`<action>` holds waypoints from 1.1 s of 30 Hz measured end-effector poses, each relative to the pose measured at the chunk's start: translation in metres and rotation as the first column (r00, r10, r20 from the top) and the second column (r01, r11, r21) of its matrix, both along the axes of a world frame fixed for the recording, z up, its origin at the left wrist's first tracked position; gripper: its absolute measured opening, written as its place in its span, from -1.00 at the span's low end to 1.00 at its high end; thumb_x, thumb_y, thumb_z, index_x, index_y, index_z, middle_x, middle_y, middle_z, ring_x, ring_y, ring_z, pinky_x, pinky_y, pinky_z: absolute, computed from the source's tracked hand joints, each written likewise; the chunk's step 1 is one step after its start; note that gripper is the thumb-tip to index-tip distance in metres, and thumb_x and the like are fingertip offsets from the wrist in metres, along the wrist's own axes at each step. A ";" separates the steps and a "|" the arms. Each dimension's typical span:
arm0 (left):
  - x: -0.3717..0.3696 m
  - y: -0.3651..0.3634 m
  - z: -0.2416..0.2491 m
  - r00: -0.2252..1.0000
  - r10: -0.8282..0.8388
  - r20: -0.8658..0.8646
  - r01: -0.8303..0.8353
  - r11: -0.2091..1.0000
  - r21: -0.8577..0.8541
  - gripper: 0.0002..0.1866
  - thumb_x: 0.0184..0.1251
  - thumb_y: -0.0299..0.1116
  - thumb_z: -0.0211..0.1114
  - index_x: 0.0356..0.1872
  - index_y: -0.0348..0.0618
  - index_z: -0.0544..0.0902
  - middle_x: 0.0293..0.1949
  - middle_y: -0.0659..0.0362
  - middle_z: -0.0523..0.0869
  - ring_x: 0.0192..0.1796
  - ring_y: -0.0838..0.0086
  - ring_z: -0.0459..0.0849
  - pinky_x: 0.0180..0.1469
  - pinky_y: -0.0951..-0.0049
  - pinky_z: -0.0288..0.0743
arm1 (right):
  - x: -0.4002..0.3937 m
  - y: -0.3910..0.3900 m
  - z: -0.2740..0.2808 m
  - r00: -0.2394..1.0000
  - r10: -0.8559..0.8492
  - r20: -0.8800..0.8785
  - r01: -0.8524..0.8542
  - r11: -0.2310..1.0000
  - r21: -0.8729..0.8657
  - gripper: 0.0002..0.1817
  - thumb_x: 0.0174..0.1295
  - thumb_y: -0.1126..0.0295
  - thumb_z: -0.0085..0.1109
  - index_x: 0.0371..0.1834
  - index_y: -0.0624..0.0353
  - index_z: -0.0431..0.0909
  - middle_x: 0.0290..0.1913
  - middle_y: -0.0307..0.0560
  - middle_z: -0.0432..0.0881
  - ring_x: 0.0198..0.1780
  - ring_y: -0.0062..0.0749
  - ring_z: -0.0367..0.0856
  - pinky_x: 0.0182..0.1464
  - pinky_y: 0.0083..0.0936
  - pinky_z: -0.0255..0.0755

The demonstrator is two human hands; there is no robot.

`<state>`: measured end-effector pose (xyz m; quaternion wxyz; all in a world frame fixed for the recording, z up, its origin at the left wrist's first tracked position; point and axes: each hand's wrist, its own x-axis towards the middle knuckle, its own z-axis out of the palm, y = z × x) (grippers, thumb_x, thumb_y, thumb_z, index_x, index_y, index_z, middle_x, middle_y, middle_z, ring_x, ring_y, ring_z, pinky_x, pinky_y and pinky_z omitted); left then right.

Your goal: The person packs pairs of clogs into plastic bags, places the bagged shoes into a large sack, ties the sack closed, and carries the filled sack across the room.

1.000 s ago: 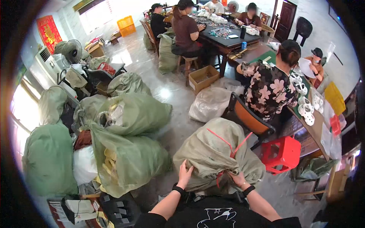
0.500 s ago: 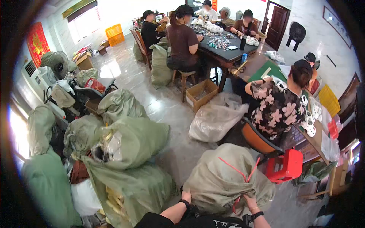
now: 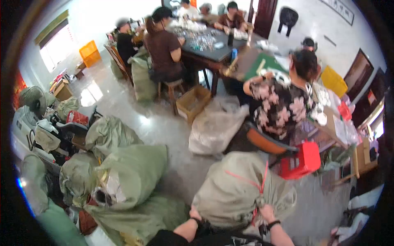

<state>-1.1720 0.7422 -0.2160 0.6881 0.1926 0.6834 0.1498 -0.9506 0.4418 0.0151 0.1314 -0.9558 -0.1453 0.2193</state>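
Note:
A large grey-green woven sack [image 3: 230, 186] sits full and bulging right in front of me. Thin red ties [image 3: 246, 178] run over its top and hang at the gathered neck. On the sack's left side, my left hand [image 3: 195, 214] grips a fold of the cloth, its fingertips partly hidden. My right hand [image 3: 267, 213] is closed on the bunched cloth by the neck, next to the red tie. Both wrists wear dark bands.
Other stuffed green sacks [image 3: 137, 176] crowd the left side. Ahead lie a clear plastic bag [image 3: 217, 129] and a cardboard box [image 3: 193, 102]. An orange-backed chair [image 3: 266, 141] with a seated person and a red stool [image 3: 301, 160] stand close on the right. People sit around a dark table [image 3: 205, 55].
My view has turned and tilted, so the room appears shifted left. Both hands keep their hold on the sack, and its gathered neck sits a little higher in view.

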 end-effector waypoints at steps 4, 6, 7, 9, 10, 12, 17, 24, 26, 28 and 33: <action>-0.009 0.015 0.105 0.652 -0.737 -0.177 0.737 0.562 0.376 -0.41 0.30 0.03 0.24 -0.05 -0.45 0.60 -0.10 -0.11 0.68 -0.08 0.12 0.65 -0.04 0.14 0.52 | -0.003 -0.010 0.005 1.000 0.014 0.026 -0.011 0.993 -0.117 -0.64 0.14 0.13 0.07 -0.41 0.26 0.63 -0.36 0.31 0.63 -0.20 0.25 0.61 -0.15 0.02 0.49; 0.017 0.027 0.148 0.867 -0.495 0.064 0.473 0.856 0.210 -0.50 0.25 -0.08 0.33 -0.06 -0.40 0.61 -0.07 -0.07 0.67 -0.07 0.10 0.65 -0.05 0.09 0.52 | -0.001 -0.008 0.018 0.987 -0.160 0.024 0.162 0.983 -0.085 -0.61 0.07 0.12 0.15 -0.40 0.31 0.65 -0.31 0.35 0.64 -0.16 0.23 0.63 -0.09 -0.01 0.50; 0.029 0.043 0.150 0.862 -0.502 0.067 0.493 0.862 0.119 -0.55 0.22 -0.16 0.36 -0.05 -0.38 0.61 -0.06 -0.06 0.67 -0.07 0.08 0.64 -0.05 0.06 0.51 | 0.001 -0.008 0.021 0.984 -0.176 0.019 0.177 0.981 -0.083 -0.61 0.07 0.12 0.15 -0.40 0.31 0.65 -0.31 0.35 0.64 -0.16 0.23 0.63 -0.09 -0.01 0.50; 0.054 0.063 0.158 0.870 -0.473 0.140 0.475 0.880 0.019 -0.59 0.30 -0.19 0.27 -0.04 -0.38 0.59 -0.03 -0.03 0.66 -0.04 0.15 0.62 -0.04 0.08 0.50 | -0.004 -0.005 0.023 0.966 -0.254 0.051 0.258 0.963 -0.083 -0.60 0.06 0.13 0.13 -0.39 0.33 0.65 -0.29 0.36 0.64 -0.16 0.24 0.62 -0.06 -0.03 0.49; 0.070 0.076 0.167 0.912 -0.371 0.173 0.393 0.912 -0.117 -0.61 0.32 -0.20 0.23 -0.05 -0.38 0.59 -0.04 -0.01 0.66 -0.03 0.17 0.62 -0.04 0.09 0.50 | -0.005 -0.001 0.024 0.959 -0.280 0.049 0.283 0.956 -0.082 -0.60 0.06 0.13 0.13 -0.39 0.33 0.65 -0.29 0.36 0.64 -0.16 0.24 0.62 -0.06 -0.03 0.49; 0.084 0.106 0.187 0.644 -0.756 0.120 0.746 0.654 0.124 -0.66 0.36 -0.23 0.16 -0.09 -0.36 0.59 -0.07 0.02 0.66 -0.05 0.20 0.61 -0.04 0.16 0.47 | -0.018 0.007 0.029 0.925 -0.358 0.124 0.367 0.928 -0.059 -0.62 0.04 0.15 0.11 -0.41 0.34 0.64 -0.30 0.36 0.64 -0.15 0.24 0.61 -0.06 -0.02 0.48; 0.160 0.161 0.194 0.641 -0.695 0.327 0.727 0.685 0.031 -0.67 0.42 -0.21 0.11 -0.03 -0.26 0.61 -0.02 0.10 0.68 0.01 0.28 0.61 0.01 0.23 0.47 | -0.038 0.032 0.040 0.870 -0.485 0.094 0.493 0.862 -0.116 -0.65 0.04 0.24 0.08 -0.40 0.41 0.59 -0.29 0.42 0.62 -0.14 0.32 0.58 -0.03 0.03 0.44; 0.252 0.201 0.200 0.259 -0.941 0.218 0.934 0.301 0.191 -0.73 0.36 -0.17 0.24 -0.38 -0.16 0.50 -0.45 0.31 0.32 -0.38 0.55 0.26 -0.25 0.29 0.22 | -0.110 0.086 0.004 0.729 -0.684 0.023 0.682 0.722 -0.120 -0.63 0.13 0.26 0.04 -0.25 0.42 0.59 -0.25 0.42 0.62 -0.11 0.33 0.58 -0.04 0.03 0.45; 0.258 0.213 0.208 0.030 -0.999 -0.020 0.966 0.024 0.257 -0.71 0.36 -0.16 0.24 -0.37 -0.22 0.56 -0.46 0.23 0.47 -0.36 0.49 0.39 -0.24 0.30 0.30 | -0.124 0.083 -0.018 0.972 -0.225 -0.068 0.196 0.937 -0.287 -0.70 0.16 0.32 -0.01 -0.28 0.36 0.60 -0.27 0.37 0.63 -0.19 0.30 0.58 -0.09 0.02 0.46; 0.263 0.217 0.176 -0.065 -0.972 -0.227 0.845 -0.174 0.505 -0.59 0.29 -0.08 0.22 -0.38 -0.34 0.62 -0.37 -0.12 0.67 -0.29 0.00 0.62 -0.19 0.10 0.43 | -0.126 0.089 -0.033 0.916 -0.382 -0.123 0.355 0.914 -0.199 -0.68 0.13 0.29 0.01 -0.27 0.37 0.58 -0.25 0.37 0.63 -0.16 0.30 0.59 -0.08 0.02 0.47; 0.294 0.226 0.199 -0.241 -0.906 -0.349 0.811 -0.385 0.441 -0.56 0.28 -0.03 0.22 -0.30 -0.32 0.66 -0.34 -0.12 0.70 -0.21 -0.04 0.65 -0.12 0.09 0.49 | -0.113 0.095 -0.059 0.870 -0.443 0.216 0.492 0.812 -0.315 -0.77 0.07 0.36 0.05 -0.45 0.26 0.68 -0.33 0.26 0.65 -0.26 0.14 0.65 -0.21 -0.04 0.55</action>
